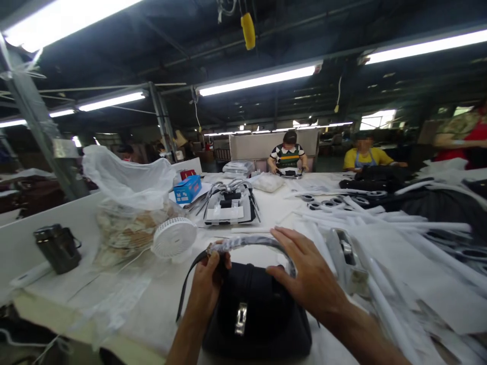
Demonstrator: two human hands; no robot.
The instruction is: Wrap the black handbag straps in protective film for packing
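A black handbag (262, 304) with a silver clasp (241, 318) stands upright on the table in front of me. Its arched handle (249, 242) is wrapped in clear plastic. My left hand (210, 276) pinches the left end of the handle, where a dark strap (186, 289) hangs down beside the bag. On the other side, my right hand (304, 268) rests at the right part of the handle. Its thumb lies apart from the stretched fingers, and the palm side is hidden from me.
A white fan (175, 237), a black flask (57, 248) and a large plastic bag (129, 203) stand to the left. Wrapped bags (230, 205) and a blue box (187, 189) lie ahead. White tubes (395, 223) and a tape dispenser (347, 258) are on the right. Co-workers sit across the table.
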